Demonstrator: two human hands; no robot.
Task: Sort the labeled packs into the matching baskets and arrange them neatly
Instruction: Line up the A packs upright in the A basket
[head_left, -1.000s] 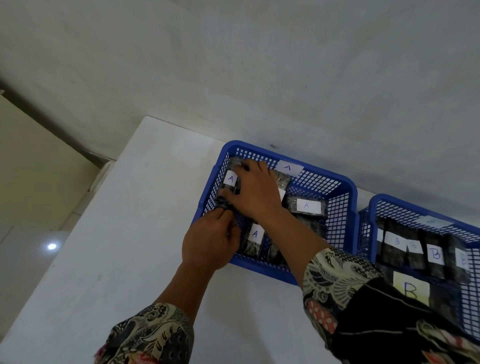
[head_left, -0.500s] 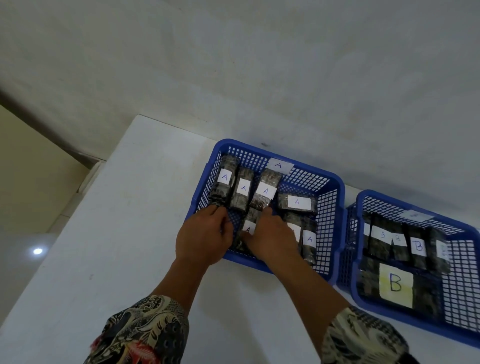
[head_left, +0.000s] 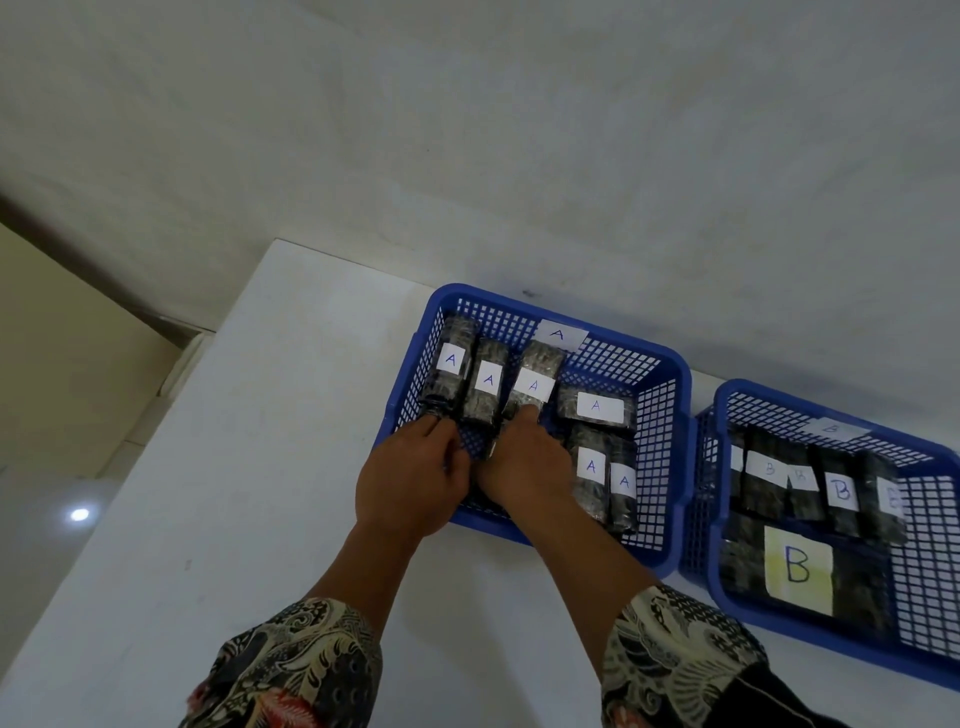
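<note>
Both hands, left (head_left: 410, 483) and right (head_left: 524, 462), together clutch a pack (head_left: 493, 447) inside basket A (head_left: 670, 415).

A white table (head_left: 218, 519) carries 2 blue baskets, basket A (head_left: 670, 452) just beside basket B (head_left: 727, 597).

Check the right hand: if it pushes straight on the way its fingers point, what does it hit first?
Likely the third A pack in the back row: the right hand points away from the person and a fingertip looks already at its near end. Behind it stands the A basket far wall. Depth is unclear.
</note>
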